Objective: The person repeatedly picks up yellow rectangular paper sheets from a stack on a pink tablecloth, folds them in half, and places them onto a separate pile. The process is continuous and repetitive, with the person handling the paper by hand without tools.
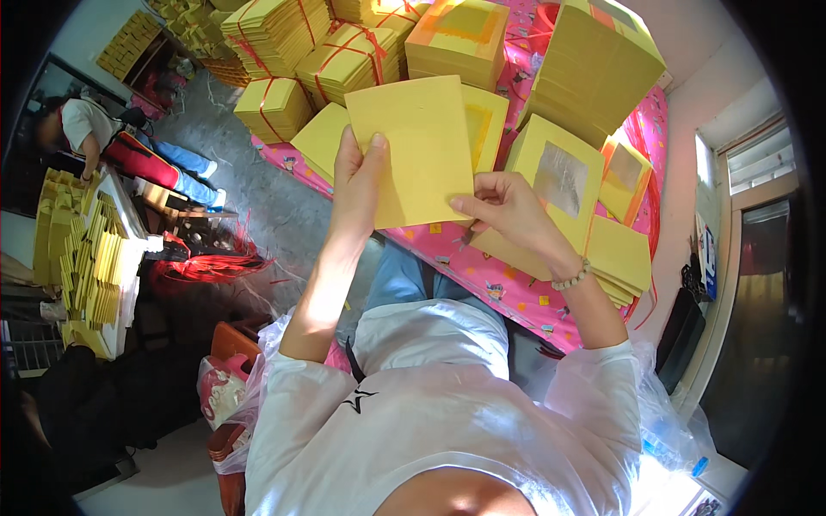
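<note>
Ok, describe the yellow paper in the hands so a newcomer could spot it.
Find the pink-covered table with its yellow stacks. Before it, the left hand holds the left edge of a plain yellow rectangle, the right hand at its lower right corner. Unlike those stacks, it is held up.

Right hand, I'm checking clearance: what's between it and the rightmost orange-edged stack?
Head view: yellow paper with a silver square lies between the right hand and that stack.

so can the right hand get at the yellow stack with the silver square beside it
Probably yes: the right hand is close beside that yellow stack, with nothing visible between them, though it would likely have to leave the corner of the yellow paper, which the left hand holds.
</note>
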